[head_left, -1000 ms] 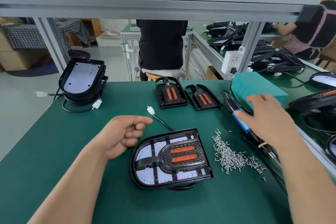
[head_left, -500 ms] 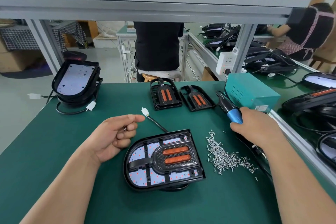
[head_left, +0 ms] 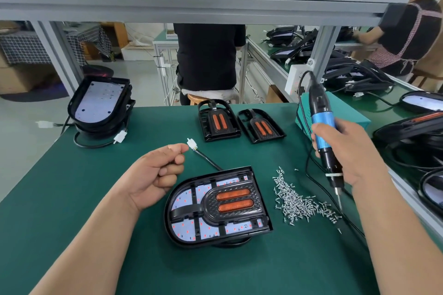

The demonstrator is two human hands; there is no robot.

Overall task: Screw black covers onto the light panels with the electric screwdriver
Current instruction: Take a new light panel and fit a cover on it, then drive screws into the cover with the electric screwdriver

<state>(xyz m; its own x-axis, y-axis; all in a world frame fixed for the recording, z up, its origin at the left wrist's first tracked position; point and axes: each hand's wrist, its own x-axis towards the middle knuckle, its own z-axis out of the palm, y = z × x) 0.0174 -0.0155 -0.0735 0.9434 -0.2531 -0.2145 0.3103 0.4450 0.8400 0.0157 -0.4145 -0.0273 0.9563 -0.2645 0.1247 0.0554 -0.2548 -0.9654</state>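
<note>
A light panel (head_left: 187, 227) lies in the middle of the green table with a black cover (head_left: 230, 218) with two orange strips set on it. To its right lies a pile of small screws (head_left: 294, 201). My right hand (head_left: 350, 151) grips the blue and black electric screwdriver (head_left: 322, 127), held upright above the table with its bit pointing down at the pile's right edge. My left hand (head_left: 155, 172) hovers left of the panel, its fingers curled round something small that looks like a screw. The panel's white connector (head_left: 191, 144) lies just past my left fingertips.
Two spare black covers (head_left: 218, 122) (head_left: 261, 127) lie at the far middle of the table. A stack of panels (head_left: 100, 103) with cables sits at the far left corner. A teal box (head_left: 359, 122) stands behind the screwdriver. More panels fill the bench at right. People work beyond.
My right hand closed on the screwdriver lying by the teal box and lifted it upright. My left hand has stayed curled beside the panel.
</note>
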